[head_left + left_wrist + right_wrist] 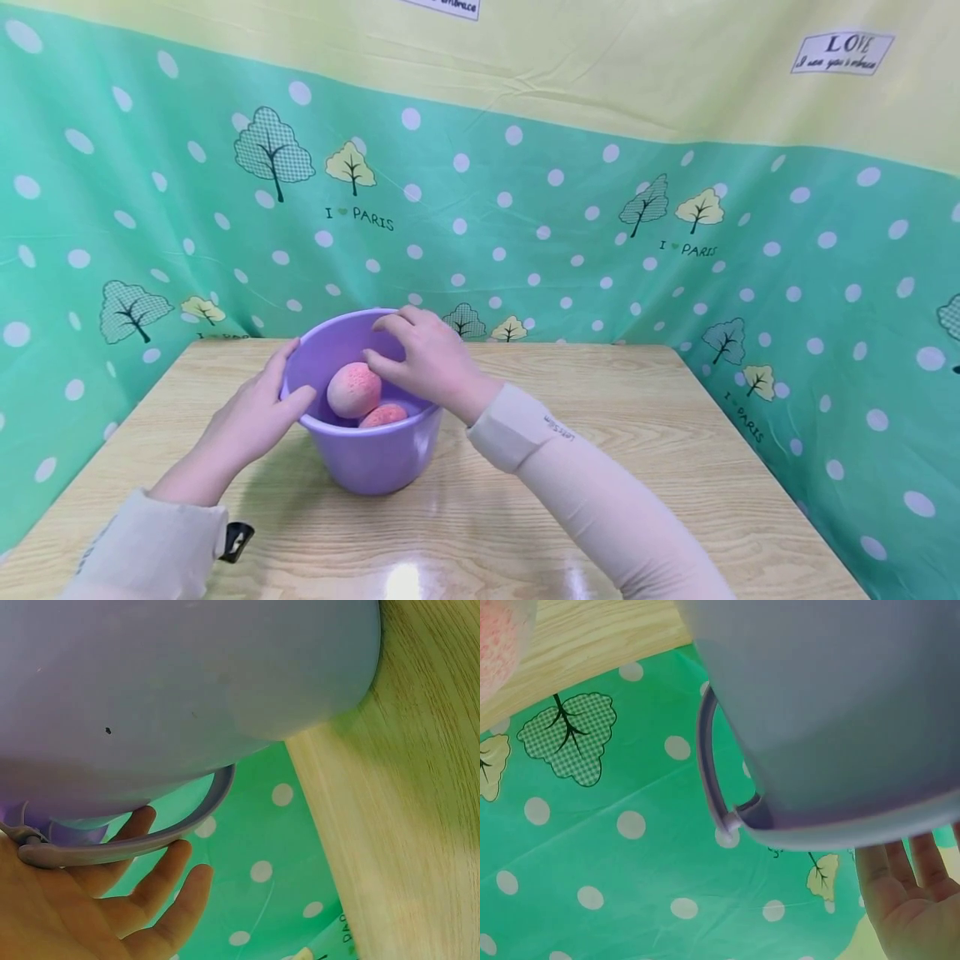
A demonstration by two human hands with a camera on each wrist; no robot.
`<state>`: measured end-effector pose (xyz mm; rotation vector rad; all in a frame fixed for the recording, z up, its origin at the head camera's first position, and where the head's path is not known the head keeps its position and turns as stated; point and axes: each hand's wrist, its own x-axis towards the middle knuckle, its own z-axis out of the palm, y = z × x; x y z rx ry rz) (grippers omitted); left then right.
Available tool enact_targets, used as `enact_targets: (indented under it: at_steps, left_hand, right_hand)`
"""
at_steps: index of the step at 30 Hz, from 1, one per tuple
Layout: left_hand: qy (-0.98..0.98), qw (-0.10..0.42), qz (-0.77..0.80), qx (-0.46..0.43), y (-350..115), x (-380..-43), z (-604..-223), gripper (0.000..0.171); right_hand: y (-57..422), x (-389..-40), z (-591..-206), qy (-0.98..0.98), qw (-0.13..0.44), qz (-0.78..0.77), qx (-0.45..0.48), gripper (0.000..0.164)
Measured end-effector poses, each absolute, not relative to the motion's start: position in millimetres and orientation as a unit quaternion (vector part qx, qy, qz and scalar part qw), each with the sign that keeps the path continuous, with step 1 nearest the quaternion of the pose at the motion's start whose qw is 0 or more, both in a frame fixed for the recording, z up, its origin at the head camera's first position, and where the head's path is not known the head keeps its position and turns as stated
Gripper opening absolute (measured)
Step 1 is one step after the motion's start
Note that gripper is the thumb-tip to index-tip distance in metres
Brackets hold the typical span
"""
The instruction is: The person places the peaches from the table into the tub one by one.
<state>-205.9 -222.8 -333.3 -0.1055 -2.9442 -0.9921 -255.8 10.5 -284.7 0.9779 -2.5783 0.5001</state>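
Observation:
A purple bucket stands on the table, its mouth toward me. Inside lie a round, pink-and-white speckled, peach-like thing and a similar pink one, partly hidden by the rim. My left hand rests at the bucket's left rim, thumb over the mouth. In the left wrist view, the bucket's handle crosses its loosely spread fingers. My right hand reaches over the right rim with bent fingers, nothing seen in its grasp. In the right wrist view, the right hand's fingers extend by the bucket's rim.
The wooden table extends to the right and in front of the bucket. A green and yellow dotted cloth hangs behind and along both sides. At the left edge of the right wrist view, part of a pink speckled round thing shows.

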Motion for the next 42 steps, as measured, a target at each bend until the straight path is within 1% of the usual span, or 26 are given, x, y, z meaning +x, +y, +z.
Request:
enact_targets:
  at_steps: [3,10,21,30,42]
  left_hand:
    - [-0.947,0.017,-0.318,-0.033,-223,-206,-333,0.08]
    - [-0.947,0.021,-0.319,-0.031,-222,-207,-334,0.079]
    - [-0.947,0.019,-0.318,-0.031,-221,-207,-333,0.08]
    - [-0.947,0.018,-0.319,-0.033,-221,-206,-333,0.08]
    - [-0.946,0.018,-0.322,-0.032,-220,-204,-333,0.08]
  right_hand:
    - [15,-255,-284,-0.905,0.171,0.18,0.345,0.036]
    - [27,-251,-287,-0.893,0.196,0.199,0.352,0.034]
    - [50,-246,-298,-0.886,0.207,0.223,0.349,0.033]
    - [64,-244,-308,-0.873,0.252,0.23,0.349,0.028]
    - [81,-245,-317,-0.863,0.283,0.235,0.347,0.028]
